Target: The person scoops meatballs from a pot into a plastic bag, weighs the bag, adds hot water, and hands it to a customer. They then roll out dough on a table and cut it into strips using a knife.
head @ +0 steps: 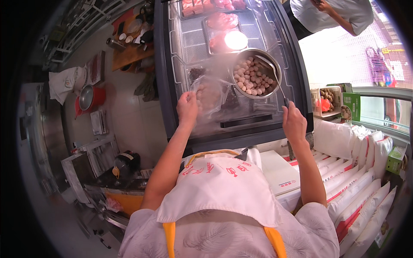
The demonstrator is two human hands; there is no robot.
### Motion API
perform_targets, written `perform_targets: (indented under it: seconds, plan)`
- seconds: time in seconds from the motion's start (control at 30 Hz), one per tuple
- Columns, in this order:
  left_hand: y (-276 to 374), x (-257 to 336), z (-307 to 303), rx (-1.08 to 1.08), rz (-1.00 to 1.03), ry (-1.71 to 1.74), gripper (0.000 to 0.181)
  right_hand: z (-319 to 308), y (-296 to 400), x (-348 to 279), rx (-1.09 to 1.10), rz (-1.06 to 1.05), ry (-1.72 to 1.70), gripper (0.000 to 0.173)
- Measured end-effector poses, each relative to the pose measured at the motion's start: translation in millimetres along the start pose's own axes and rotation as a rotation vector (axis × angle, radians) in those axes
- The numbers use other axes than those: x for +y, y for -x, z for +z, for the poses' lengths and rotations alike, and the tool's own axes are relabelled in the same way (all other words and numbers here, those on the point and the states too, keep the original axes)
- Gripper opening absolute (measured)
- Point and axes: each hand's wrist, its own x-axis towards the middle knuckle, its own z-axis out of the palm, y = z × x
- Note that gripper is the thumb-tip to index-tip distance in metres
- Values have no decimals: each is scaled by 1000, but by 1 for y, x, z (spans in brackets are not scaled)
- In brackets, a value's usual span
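Observation:
My left hand [187, 108] pinches the edge of a clear plastic bag [222, 96] with pale round balls, apparently meatballs, in it. A steel bowl [251, 53] to the bag's upper right holds many similar meatballs [250, 77]. In my right hand [294, 122] is the dark handle of a long metal ladle or spoon [278, 84]; its head lies inside the bowl against the far wall. Both hands are over a dark-framed display freezer [303, 77]. White mist partly veils the bag and the dark packages beneath it.
Trays of raw meat [222, 21] lie farther back in the freezer. Another person [332, 13] stands beyond its right side. White sacks [351, 190] and a crate of brown produce [326, 100] are at the right. To the left are a wooden table [125, 59] and a red bucket [99, 96].

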Motion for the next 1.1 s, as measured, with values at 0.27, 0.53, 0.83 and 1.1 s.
perform_targets:
  seconds: [0.27, 0.53, 0.83, 1.1]
  plan:
    - [12, 15, -5, -49, -32, 49, 31, 33, -2, -3, -17, 86, -409, 30]
    - [7, 10, -9, -52, -26, 30, 33, -20, -17, 16, -585, 898, -1408, 36]
    - [2, 5, -11, -57, -22, 129, 30, -32, -13, 31, -658, 972, -1579, 36]
    - [-16, -28, -8, -1, 37, 151, 27, -96, 14, -20, -738, 867, -1495, 39]
